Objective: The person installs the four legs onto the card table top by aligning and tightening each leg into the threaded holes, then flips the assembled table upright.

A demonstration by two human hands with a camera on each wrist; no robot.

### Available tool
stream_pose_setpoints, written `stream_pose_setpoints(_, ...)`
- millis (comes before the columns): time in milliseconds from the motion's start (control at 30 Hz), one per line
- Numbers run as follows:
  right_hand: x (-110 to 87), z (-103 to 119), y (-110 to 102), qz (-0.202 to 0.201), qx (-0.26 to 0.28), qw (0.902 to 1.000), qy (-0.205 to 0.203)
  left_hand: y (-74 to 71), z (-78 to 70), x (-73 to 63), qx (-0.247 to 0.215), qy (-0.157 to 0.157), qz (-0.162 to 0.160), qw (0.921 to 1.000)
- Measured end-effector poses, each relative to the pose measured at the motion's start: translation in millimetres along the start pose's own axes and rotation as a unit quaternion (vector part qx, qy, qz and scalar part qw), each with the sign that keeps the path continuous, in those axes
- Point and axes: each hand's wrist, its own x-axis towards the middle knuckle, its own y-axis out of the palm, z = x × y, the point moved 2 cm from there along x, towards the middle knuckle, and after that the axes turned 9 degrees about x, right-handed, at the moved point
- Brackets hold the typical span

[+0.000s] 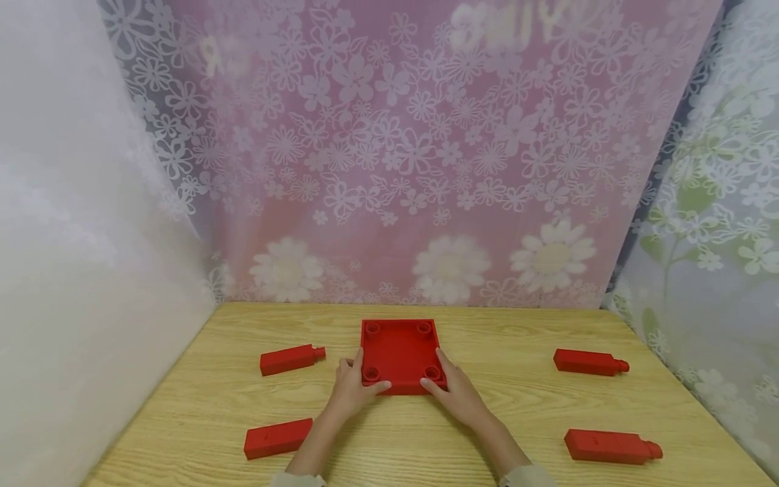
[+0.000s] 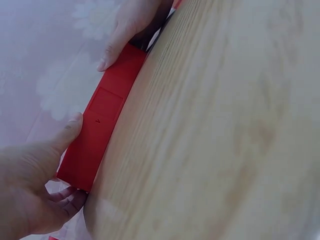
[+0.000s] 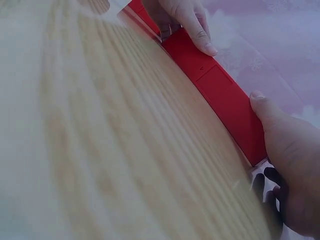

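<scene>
A red square panel (image 1: 398, 352) with a raised rim and a round socket in each corner lies on the wooden table, sockets facing up. My left hand (image 1: 353, 389) grips its near left corner, thumb on the front rim and fingers along the side. On the near right corner, my right hand (image 1: 458, 392) holds it the same way. Seen in the left wrist view, the panel's front side (image 2: 102, 112) bears a shallow rectangle and a small mark. Both thumbs press against that side in the right wrist view, where the right fingers (image 3: 272, 187) curl around the end.
Two red square legs with round pegs, a far one (image 1: 289, 359) and a near one (image 1: 276, 438), lie left; the left forearm partly covers the near one. Two similar legs, far (image 1: 587, 362) and near (image 1: 608, 446), lie right. Flowered curtains (image 1: 389, 169) border the wooden table (image 1: 511, 338).
</scene>
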Motion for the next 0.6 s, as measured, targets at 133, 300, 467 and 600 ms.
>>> stream_pose_setpoints(133,-4.9,0.9,-1.9,0.000,-0.004,1.0000,-0.007,0.9,-2.0,-3.1,-0.002,0.004,-0.003,1.0000)
stream_pose_setpoints(300,-10.1,-0.7,-4.0,0.001,-0.009,1.0000,0.000,2.5,-4.2,-7.0,-0.002,0.017,-0.006,0.9998)
stream_pose_setpoints(467,-15.7,-0.4,-7.2,0.004,-0.005,0.9999,0.010,5.0,-5.8,-10.7,-0.006,0.028,-0.005,0.9996)
stream_pose_setpoints(600,-19.9,-0.2,-9.9,0.005,-0.006,0.9998,0.016,7.4,-6.6,-12.7,-0.009,0.030,-0.007,0.9995)
